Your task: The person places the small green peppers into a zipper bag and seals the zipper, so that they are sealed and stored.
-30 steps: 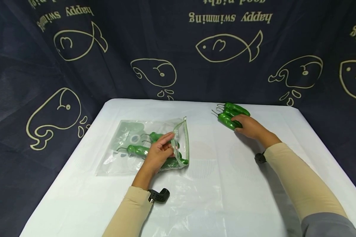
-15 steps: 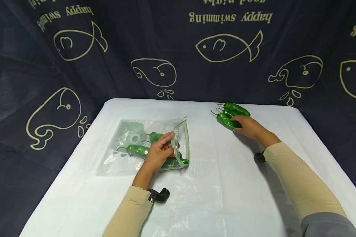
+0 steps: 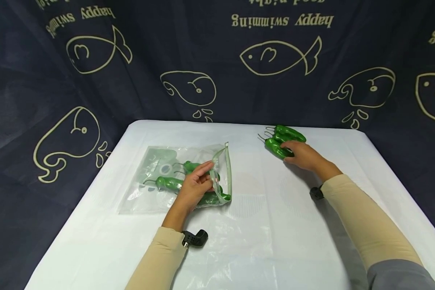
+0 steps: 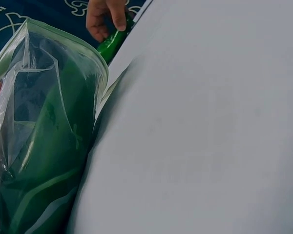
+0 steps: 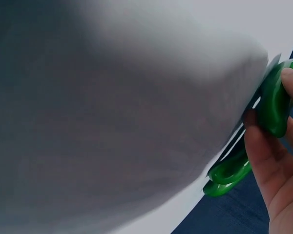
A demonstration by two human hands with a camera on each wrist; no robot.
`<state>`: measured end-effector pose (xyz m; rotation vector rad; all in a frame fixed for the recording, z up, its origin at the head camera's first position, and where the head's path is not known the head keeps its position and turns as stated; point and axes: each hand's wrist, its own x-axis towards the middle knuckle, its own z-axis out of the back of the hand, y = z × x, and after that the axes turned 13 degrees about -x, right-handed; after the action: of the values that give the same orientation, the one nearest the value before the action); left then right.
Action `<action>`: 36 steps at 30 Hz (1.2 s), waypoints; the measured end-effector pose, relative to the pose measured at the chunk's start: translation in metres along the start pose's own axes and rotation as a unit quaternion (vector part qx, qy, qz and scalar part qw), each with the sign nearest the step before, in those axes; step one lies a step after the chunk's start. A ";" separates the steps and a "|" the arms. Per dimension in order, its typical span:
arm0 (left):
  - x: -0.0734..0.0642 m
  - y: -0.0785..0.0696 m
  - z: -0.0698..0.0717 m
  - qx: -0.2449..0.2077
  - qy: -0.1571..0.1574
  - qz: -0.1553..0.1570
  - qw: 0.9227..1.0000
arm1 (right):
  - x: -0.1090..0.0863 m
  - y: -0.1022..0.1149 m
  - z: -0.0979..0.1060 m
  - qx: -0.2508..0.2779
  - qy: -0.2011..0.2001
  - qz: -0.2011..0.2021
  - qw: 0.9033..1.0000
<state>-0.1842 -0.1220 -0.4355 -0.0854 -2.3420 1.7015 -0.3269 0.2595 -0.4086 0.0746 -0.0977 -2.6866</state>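
Observation:
A clear zip bag (image 3: 135, 203) lies on its side at the left, its mouth facing right. Several green peppers (image 3: 168, 183) are inside. My left hand (image 3: 193, 187) pinches the upper film at the bag's mouth, lifting it so the opening gapes, as the left wrist view of the bag (image 4: 63, 105) also shows. At the far right, my right hand (image 3: 301, 155) grips the nearest loose green pepper (image 3: 273, 147) by its blunt end. In the right wrist view, thumb and fingers are on both sides of this pepper (image 5: 273, 107). Two more peppers (image 3: 291, 132) lie just behind it, stems pointing left.
A white cloth covers the table (image 3: 293, 241), whose back edge runs close behind the loose peppers. Behind it hangs a dark curtain (image 3: 217, 48) with fish drawings. Each wrist wears a small black camera, such as the left one (image 3: 195, 238).
My right hand has shifted slightly left, and the gripped pepper has moved a little with it. The left hand and the bag have stayed put.

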 end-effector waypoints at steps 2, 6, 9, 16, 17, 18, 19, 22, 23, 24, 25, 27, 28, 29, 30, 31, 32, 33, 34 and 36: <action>0.000 0.000 0.000 0.002 0.000 -0.002 1.000 | 0.000 0.000 0.001 -0.004 0.002 -0.004 1.000; 0.001 0.000 0.000 0.001 0.002 -0.003 1.000 | 0.001 0.001 0.003 -0.004 0.005 -0.004 1.000; 0.001 0.000 0.000 0.000 0.003 -0.004 1.000 | 0.001 0.001 0.003 -0.001 0.002 0.003 1.000; 0.001 -0.001 0.000 -0.001 0.001 -0.004 1.000 | -0.001 0.001 -0.001 0.012 -0.013 0.016 1.000; 0.001 -0.001 0.000 -0.001 0.000 -0.003 1.000 | -0.001 0.001 -0.002 0.016 -0.014 0.016 1.000; 0.001 -0.001 0.000 -0.002 -0.001 -0.002 1.000 | -0.001 0.001 -0.003 0.020 -0.016 0.017 1.000; 0.000 -0.001 0.000 -0.003 -0.003 -0.002 1.000 | -0.002 0.001 -0.003 0.023 -0.017 0.018 0.999; 0.000 -0.002 0.001 0.000 -0.006 0.002 1.000 | -0.003 0.002 -0.004 0.032 -0.016 0.016 0.999; 0.000 -0.002 0.001 0.001 -0.007 0.003 1.000 | -0.003 0.002 -0.004 0.033 -0.015 0.016 0.999; 0.000 -0.002 0.001 0.001 -0.008 0.003 1.000 | -0.003 0.002 -0.003 0.033 -0.014 0.016 0.999; 0.000 -0.002 0.001 0.002 -0.007 0.003 1.000 | -0.003 0.002 -0.003 0.032 -0.013 0.016 0.999; 0.000 -0.001 0.001 0.001 -0.006 0.002 1.000 | -0.003 0.002 -0.003 0.031 -0.010 0.017 0.999; 0.000 -0.001 0.001 0.001 -0.006 0.001 1.000 | -0.003 0.001 -0.003 0.030 -0.009 0.019 0.999; 0.000 -0.001 0.001 0.000 -0.006 0.001 1.000 | -0.003 0.001 -0.004 0.030 -0.009 0.021 0.999; 0.000 -0.001 0.001 0.000 -0.006 0.000 1.000 | -0.003 0.001 -0.004 0.030 -0.009 0.023 0.999; 0.000 -0.001 0.000 -0.001 -0.006 -0.002 1.000 | -0.003 0.001 -0.004 0.031 -0.009 0.025 0.999; 0.000 0.000 0.000 -0.001 -0.006 -0.002 1.000 | -0.004 0.001 -0.004 0.032 -0.010 0.026 0.999; 0.000 0.000 0.000 -0.002 -0.006 -0.003 1.000 | -0.004 0.001 -0.005 0.033 -0.010 0.026 0.999; 0.000 0.000 0.000 -0.003 -0.007 -0.003 1.000 | -0.004 0.002 -0.005 0.034 -0.010 0.029 0.999; 0.000 0.000 -0.001 -0.004 -0.008 -0.003 1.000 | -0.006 0.003 -0.004 0.034 -0.011 0.032 0.999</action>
<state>-0.1841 -0.1213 -0.4349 -0.0662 -2.3589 1.6952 -0.3201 0.2589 -0.4125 0.0610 -0.1953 -2.6201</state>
